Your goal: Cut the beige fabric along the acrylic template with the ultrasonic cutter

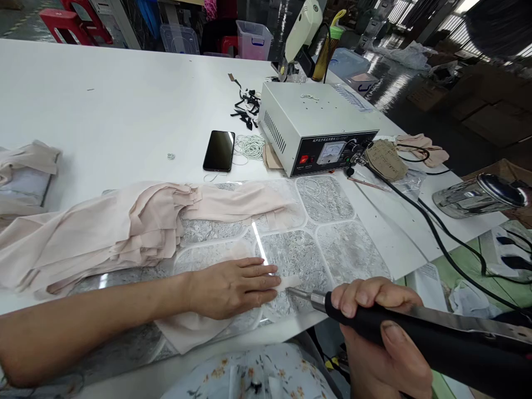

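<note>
My left hand (233, 288) lies flat, fingers stretched out, pressing a pale pink fabric piece (195, 331) onto the grey stone-patterned mat (344, 249). A narrow whitish end of cloth (288, 281) sticks out past the fingertips. Wrapped around the black handle of a handheld ultrasonic welder (440, 338) is my right hand (386, 327). Its thin metal tip points left and rests at or just above the cloth end; contact is hard to tell. Behind my left hand, a layered stack of pink fabric pieces (141, 221) spreads over the mat, with a flatter strip (236, 202) to its right.
The welder's grey power box (316, 122) stands behind the mat. Beside it lie a phone (219, 151), a coil of pale cord (250, 147) and black scraps (248, 108). A black cable (432, 227) runs down the right side, near a glass jar (477, 195). Folded fabric (25, 172) sits far left.
</note>
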A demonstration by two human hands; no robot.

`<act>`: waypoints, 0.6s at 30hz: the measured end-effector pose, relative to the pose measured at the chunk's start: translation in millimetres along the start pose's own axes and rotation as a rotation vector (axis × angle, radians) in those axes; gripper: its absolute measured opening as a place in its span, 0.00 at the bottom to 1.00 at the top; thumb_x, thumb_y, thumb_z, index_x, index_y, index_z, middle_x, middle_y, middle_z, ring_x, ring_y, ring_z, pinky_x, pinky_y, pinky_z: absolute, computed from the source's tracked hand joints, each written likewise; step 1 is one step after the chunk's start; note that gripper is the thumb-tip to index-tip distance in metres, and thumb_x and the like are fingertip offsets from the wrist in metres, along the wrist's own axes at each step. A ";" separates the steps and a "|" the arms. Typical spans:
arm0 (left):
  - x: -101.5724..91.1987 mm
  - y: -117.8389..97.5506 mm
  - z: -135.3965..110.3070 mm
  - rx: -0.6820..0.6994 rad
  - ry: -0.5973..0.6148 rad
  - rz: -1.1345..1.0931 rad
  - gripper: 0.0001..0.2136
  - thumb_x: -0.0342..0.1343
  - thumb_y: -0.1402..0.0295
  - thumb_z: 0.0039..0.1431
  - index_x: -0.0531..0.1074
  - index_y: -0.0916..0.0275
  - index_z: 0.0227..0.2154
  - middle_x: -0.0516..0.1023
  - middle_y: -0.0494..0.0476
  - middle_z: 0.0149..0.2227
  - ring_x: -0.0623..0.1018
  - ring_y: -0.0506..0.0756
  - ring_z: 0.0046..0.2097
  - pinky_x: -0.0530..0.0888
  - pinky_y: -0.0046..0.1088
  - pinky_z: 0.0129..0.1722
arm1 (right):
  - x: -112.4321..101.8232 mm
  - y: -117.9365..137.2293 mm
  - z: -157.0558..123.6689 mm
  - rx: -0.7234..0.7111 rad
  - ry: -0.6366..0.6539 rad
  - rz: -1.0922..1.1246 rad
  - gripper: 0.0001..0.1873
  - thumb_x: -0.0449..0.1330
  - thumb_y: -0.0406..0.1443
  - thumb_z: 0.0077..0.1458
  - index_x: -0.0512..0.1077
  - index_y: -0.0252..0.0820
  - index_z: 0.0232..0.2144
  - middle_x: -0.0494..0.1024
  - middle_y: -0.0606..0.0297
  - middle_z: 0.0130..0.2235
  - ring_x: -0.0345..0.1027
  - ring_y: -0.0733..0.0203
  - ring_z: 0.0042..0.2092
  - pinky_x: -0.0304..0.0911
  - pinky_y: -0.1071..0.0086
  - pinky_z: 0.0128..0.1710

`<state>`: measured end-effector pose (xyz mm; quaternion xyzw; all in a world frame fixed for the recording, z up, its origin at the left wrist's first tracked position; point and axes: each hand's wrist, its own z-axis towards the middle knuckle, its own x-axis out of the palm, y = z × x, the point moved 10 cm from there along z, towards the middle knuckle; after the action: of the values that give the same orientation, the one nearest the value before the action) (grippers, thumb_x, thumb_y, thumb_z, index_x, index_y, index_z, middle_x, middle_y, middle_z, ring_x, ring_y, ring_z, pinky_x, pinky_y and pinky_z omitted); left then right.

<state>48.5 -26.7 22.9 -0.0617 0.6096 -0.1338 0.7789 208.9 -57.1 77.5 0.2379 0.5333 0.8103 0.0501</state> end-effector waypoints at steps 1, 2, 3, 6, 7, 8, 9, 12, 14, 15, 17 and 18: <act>-0.1 0.0 0.2 0.000 0.002 0.001 0.16 0.41 0.73 0.70 0.67 0.70 0.55 0.65 0.63 0.61 0.62 0.60 0.64 0.60 0.40 0.64 | 0.0 -0.9 0.0 0.002 0.009 0.005 0.03 0.57 0.35 0.55 0.67 0.42 0.33 0.67 0.69 0.30 0.65 0.66 0.26 0.67 0.64 0.27; -0.5 0.1 0.4 -0.002 0.003 0.000 0.16 0.41 0.73 0.70 0.67 0.70 0.55 0.65 0.62 0.61 0.62 0.60 0.64 0.60 0.40 0.64 | 0.5 -1.6 0.0 0.003 0.022 0.007 0.03 0.57 0.35 0.55 0.67 0.42 0.33 0.67 0.69 0.30 0.66 0.66 0.26 0.67 0.65 0.27; -0.7 0.2 0.6 -0.003 0.006 -0.002 0.16 0.40 0.72 0.70 0.67 0.69 0.55 0.65 0.62 0.61 0.62 0.60 0.64 0.60 0.40 0.64 | 1.4 -2.0 0.1 0.000 0.039 0.008 0.03 0.57 0.35 0.55 0.67 0.42 0.33 0.67 0.69 0.30 0.66 0.66 0.27 0.68 0.65 0.28; -1.1 0.1 1.0 -0.002 0.015 -0.005 0.17 0.40 0.73 0.70 0.67 0.70 0.55 0.65 0.62 0.61 0.62 0.60 0.64 0.60 0.40 0.64 | 1.7 -3.6 1.2 -0.002 0.053 0.018 0.03 0.58 0.35 0.55 0.67 0.42 0.32 0.67 0.69 0.29 0.67 0.66 0.27 0.68 0.65 0.28; -1.1 0.0 1.0 -0.001 0.016 -0.006 0.17 0.39 0.73 0.70 0.67 0.70 0.55 0.65 0.63 0.61 0.62 0.60 0.64 0.60 0.40 0.64 | 1.1 -4.1 1.8 -0.003 0.047 0.023 0.03 0.58 0.35 0.54 0.67 0.42 0.32 0.67 0.69 0.29 0.67 0.66 0.26 0.68 0.64 0.28; -1.2 0.0 0.9 -0.002 0.014 -0.008 0.17 0.39 0.73 0.70 0.67 0.70 0.55 0.65 0.63 0.61 0.62 0.60 0.64 0.60 0.40 0.64 | 0.9 -4.4 2.5 -0.005 0.043 0.027 0.03 0.58 0.34 0.54 0.67 0.42 0.32 0.67 0.69 0.29 0.66 0.66 0.26 0.68 0.64 0.27; -1.2 0.3 0.8 -0.005 0.009 -0.010 0.17 0.39 0.73 0.70 0.67 0.70 0.55 0.65 0.63 0.61 0.62 0.60 0.64 0.60 0.40 0.64 | 0.8 -4.4 3.2 -0.009 0.039 0.028 0.03 0.58 0.34 0.54 0.67 0.42 0.31 0.67 0.69 0.29 0.66 0.66 0.25 0.68 0.64 0.27; -1.3 2.0 1.0 -0.018 0.006 -0.038 0.16 0.40 0.72 0.71 0.67 0.69 0.55 0.66 0.63 0.60 0.62 0.60 0.64 0.60 0.40 0.64 | -1.2 -2.2 5.0 -0.026 0.019 0.021 0.03 0.59 0.34 0.53 0.67 0.42 0.32 0.67 0.69 0.29 0.66 0.66 0.24 0.67 0.64 0.25; -3.7 3.1 2.1 -0.023 0.013 -0.077 0.16 0.42 0.68 0.71 0.67 0.68 0.55 0.65 0.63 0.61 0.62 0.60 0.64 0.60 0.40 0.64 | -7.3 1.0 5.8 -0.045 -0.029 0.019 0.05 0.59 0.35 0.51 0.67 0.42 0.32 0.67 0.69 0.29 0.66 0.66 0.24 0.67 0.64 0.25; -6.6 3.8 3.0 -0.028 0.014 -0.098 0.17 0.42 0.67 0.71 0.66 0.68 0.55 0.64 0.63 0.61 0.61 0.59 0.64 0.60 0.39 0.64 | -11.1 2.8 6.1 -0.056 -0.055 0.017 0.05 0.59 0.35 0.50 0.67 0.41 0.32 0.67 0.69 0.29 0.65 0.66 0.24 0.67 0.64 0.25; -16.7 6.2 5.1 -0.045 0.000 -0.133 0.17 0.43 0.65 0.71 0.65 0.67 0.56 0.62 0.63 0.62 0.59 0.58 0.66 0.61 0.38 0.64 | -17.0 4.8 6.8 -0.076 -0.088 0.008 0.06 0.59 0.35 0.49 0.68 0.41 0.32 0.67 0.69 0.29 0.65 0.66 0.24 0.66 0.64 0.25; -23.1 8.0 6.0 -0.058 -0.016 -0.141 0.17 0.42 0.66 0.71 0.65 0.67 0.57 0.62 0.64 0.63 0.58 0.58 0.66 0.61 0.37 0.64 | -18.7 4.9 7.3 -0.083 -0.092 0.002 0.06 0.59 0.35 0.49 0.68 0.41 0.32 0.67 0.69 0.29 0.65 0.66 0.24 0.66 0.64 0.24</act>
<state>50.2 -12.9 43.9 -0.1284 0.6010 -0.1701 0.7703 229.4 -59.3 78.0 0.2729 0.4963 0.8199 0.0837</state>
